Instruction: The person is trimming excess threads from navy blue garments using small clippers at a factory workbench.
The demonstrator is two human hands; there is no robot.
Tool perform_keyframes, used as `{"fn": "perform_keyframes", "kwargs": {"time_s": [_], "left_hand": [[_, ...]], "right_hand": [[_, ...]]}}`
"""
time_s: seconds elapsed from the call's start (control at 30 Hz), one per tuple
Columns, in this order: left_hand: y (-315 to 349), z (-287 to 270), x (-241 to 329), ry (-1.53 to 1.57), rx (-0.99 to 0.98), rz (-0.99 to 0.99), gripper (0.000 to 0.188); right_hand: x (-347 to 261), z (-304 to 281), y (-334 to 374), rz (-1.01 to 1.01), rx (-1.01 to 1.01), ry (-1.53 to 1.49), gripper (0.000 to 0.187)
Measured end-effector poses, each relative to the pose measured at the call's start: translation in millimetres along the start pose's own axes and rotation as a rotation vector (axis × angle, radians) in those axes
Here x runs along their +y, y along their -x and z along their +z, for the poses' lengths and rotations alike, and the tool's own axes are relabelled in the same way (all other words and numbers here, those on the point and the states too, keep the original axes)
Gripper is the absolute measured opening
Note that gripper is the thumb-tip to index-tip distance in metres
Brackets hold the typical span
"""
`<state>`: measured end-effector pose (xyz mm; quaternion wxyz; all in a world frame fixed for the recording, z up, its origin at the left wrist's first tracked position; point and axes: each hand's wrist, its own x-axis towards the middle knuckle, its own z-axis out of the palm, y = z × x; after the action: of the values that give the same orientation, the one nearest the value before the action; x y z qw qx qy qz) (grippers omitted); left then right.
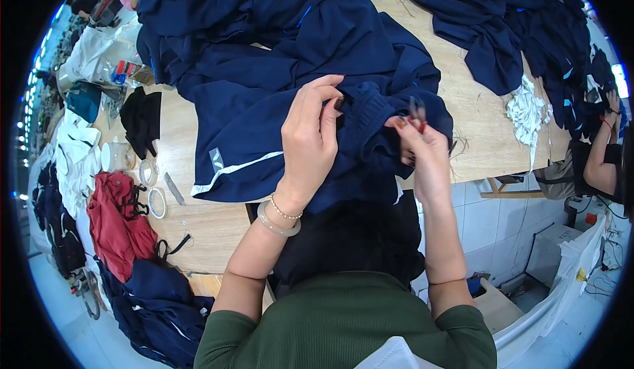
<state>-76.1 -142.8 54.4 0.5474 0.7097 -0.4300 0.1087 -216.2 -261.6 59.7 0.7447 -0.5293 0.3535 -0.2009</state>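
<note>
A navy garment (pixel 254 114) with a white stripe and a small pale patch lies on the table in front of me. Its gathered elastic waistband (pixel 367 114) is bunched up between my hands. My left hand (pixel 310 128), with a beaded bracelet and a bangle at the wrist, has thumb and fingers closed at the band's left side. On the right side, my right hand (pixel 424 151) is closed, its fingertips at the band's edge. Small dark pointed blades, apparently thread snips (pixel 417 109), stick up from that hand, blurred; part of them is hidden by the fingers.
Heaped navy garments (pixel 218 19) cover the far side. Leftward lie tape rolls (pixel 157 202), a grey blade-like strip (pixel 174 188), black cloth (pixel 140 119) and a red cloth item (pixel 115 220). Crumpled white material (pixel 526 114) sits rightward, near another person's arm (pixel 599 151).
</note>
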Motion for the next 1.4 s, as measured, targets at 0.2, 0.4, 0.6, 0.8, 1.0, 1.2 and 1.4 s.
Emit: {"fn": "perform_keyframes", "kwargs": {"time_s": [0.2, 0.4, 0.6, 0.8, 1.0, 1.2, 1.4], "left_hand": [[2, 4, -6, 0.122, -0.073, -0.11, 0.012], [0, 6, 2, 0.14, -0.061, -0.11, 0.016], [1, 8, 3, 0.138, -0.06, -0.107, 0.014], [-1, 7, 3, 0.027, -0.067, -0.062, 0.01], [1, 14, 0, 0.043, -0.024, -0.031, 0.012], [0, 14, 1, 0.065, -0.041, -0.079, 0.014], [0, 15, 0, 0.092, -0.029, -0.079, 0.012]], "right_hand": [[8, 27, -7, -0.046, -0.052, -0.043, 0.014], [9, 24, -9, -0.07, -0.034, -0.153, 0.012], [4, 28, -5, -0.125, -0.016, -0.102, 0.01], [-2, 29, -3, -0.218, -0.014, -0.002, 0.011], [-11, 24, -6, -0.21, -0.035, 0.107, 0.017], [-18, 9, -16, -0.558, 0.031, 0.382, 0.023], [-59, 3, -25, -1.02, -0.033, 0.989, 0.029]]}}
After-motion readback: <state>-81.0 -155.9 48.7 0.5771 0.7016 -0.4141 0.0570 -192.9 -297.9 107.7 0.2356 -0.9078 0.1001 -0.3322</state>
